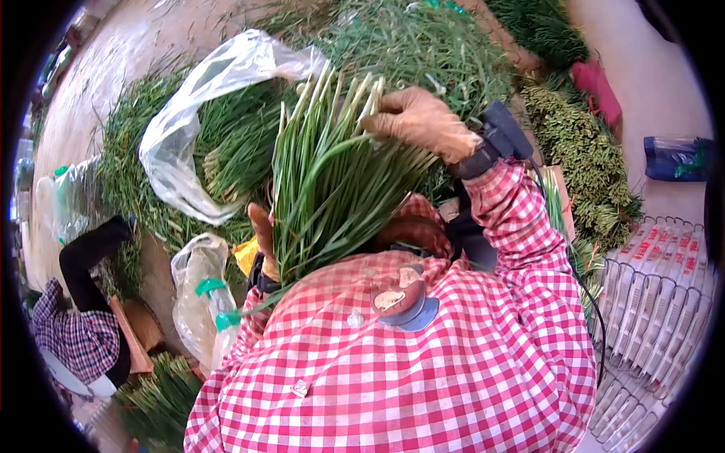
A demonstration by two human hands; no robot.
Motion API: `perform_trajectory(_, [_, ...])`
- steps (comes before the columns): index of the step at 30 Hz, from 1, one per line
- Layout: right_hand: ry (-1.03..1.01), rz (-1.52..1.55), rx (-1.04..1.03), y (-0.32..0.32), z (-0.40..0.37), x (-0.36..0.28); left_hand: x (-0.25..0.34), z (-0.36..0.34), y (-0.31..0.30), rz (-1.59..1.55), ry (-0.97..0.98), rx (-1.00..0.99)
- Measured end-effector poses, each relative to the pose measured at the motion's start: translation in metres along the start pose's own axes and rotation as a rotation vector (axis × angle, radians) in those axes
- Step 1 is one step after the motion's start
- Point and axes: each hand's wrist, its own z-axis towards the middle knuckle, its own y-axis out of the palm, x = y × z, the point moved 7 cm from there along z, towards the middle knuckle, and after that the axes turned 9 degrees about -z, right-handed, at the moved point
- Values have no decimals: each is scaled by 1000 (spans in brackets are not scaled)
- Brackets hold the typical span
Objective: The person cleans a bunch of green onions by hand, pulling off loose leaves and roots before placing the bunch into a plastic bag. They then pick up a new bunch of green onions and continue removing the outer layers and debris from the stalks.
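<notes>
A large bunch of garlic chives (325,181), long green leaves with pale cut ends pointing up, stands in front of my chest. My left hand (261,230) wraps round its lower left side; only the thumb shows clearly, the other fingers being hidden behind the leaves. At the top right of the bunch, my right hand (419,124) is closed, thumb and fingers pinching stalks near their pale ends. One leaf curves sideways across the bunch toward these fingertips. Behind the bunch lies an open clear plastic bag (177,128) with more greens around it.
Loose greens (423,45) heap over the floor ahead. Bundles with yellow-green tips (578,151) lie on the right, near a wire-framed stack (657,294). Another plastic bag (198,294) with green tape is at lower left. A co-worker in a checked sleeve (79,332) sits at far left.
</notes>
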Motion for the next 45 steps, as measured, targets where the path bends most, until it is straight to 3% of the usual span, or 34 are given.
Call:
perform_trajectory(1, [-42, -10, 26, -1, 1, -6, 1, -7, -10, -46, 116, 88])
perform_trajectory(3, [-36, 187, 36, -4, -3, -11, 3, 0, -6, -55, 164, 114])
perform_trajectory(5, [-147, -112, 202, -29, -7, -14, 6, 1, -5, -40, 184, 131])
perform_trajectory(7, [-215, 46, 310, -59, -22, -20, 9, 1, -7, -22, 189, 141])
perform_trajectory(9, [-538, -282, 661, -112, -51, -38, 9, 1, -8, -16, 191, 140])
perform_trajectory(11, [-345, 655, 692, -179, -66, 31, 10, 2, -8, -14, 187, 135])
perform_trajectory(13, [-362, 626, 1139, -204, -104, 30, 11, 2, -7, -15, 187, 131])
perform_trajectory(14, [-160, 269, 1283, -215, -116, 57, 12, 2, -6, -9, 189, 129])
perform_trajectory(15, [13, -438, 1288, -235, -112, 97, 13, 1, -7, -13, 189, 129])
perform_trajectory(16, [376, -665, 1169, -194, -110, 78, 14, 0, -8, -12, 190, 132])
perform_trajectory(17, [377, -691, 886, -159, -101, 89, 15, 1, -8, -9, 194, 128])
perform_trajectory(19, [22, -373, 851, -95, -93, 72, 15, 3, -8, 0, 198, 126])
perform_trajectory(20, [-221, -133, 852, -69, -93, 32, 15, 3, -8, 3, 195, 127])
perform_trajectory(21, [-313, -552, 706, -53, -86, 2, 14, 5, -6, 7, 189, 125])
perform_trajectory(23, [-235, -898, 460, -9, -70, -8, 8, 10, 1, 13, 162, 120])
perform_trajectory(27, [-626, -300, 174, -10, -58, 2, 6, 9, 3, -10, 153, 97])
perform_trajectory(28, [-622, -1093, 342, -23, -54, -7, 7, 7, 3, -11, 154, 94])
perform_trajectory(29, [-768, -909, 628, -58, -74, -28, 8, 4, 4, -14, 156, 87])
perform_trajectory(30, [-442, -981, 516, -87, -63, -20, 8, 3, 4, -15, 156, 83])
perform_trajectory(33, [211, -675, 784, -144, -74, 20, 7, 0, 5, -23, 151, 70])
perform_trajectory(34, [156, -512, 674, -135, -67, 46, 7, -1, 4, -21, 151, 68])
perform_trajectory(35, [177, 111, 358, -90, -71, 25, 7, -4, 5, -23, 152, 65])
perform_trajectory(37, [207, 366, 36, -15, -71, 23, 9, -6, 3, -33, 150, 64])
perform_trajectory(38, [257, 202, 21, 6, -70, 16, 9, -8, 3, -36, 149, 62])
perform_trajectory(41, [95, 405, 223, 38, -58, -2, 11, -16, 1, -42, 150, 66])
perform_trajectory(45, [228, 521, 198, 54, -51, -2, 15, -27, 2, -26, 163, 70])
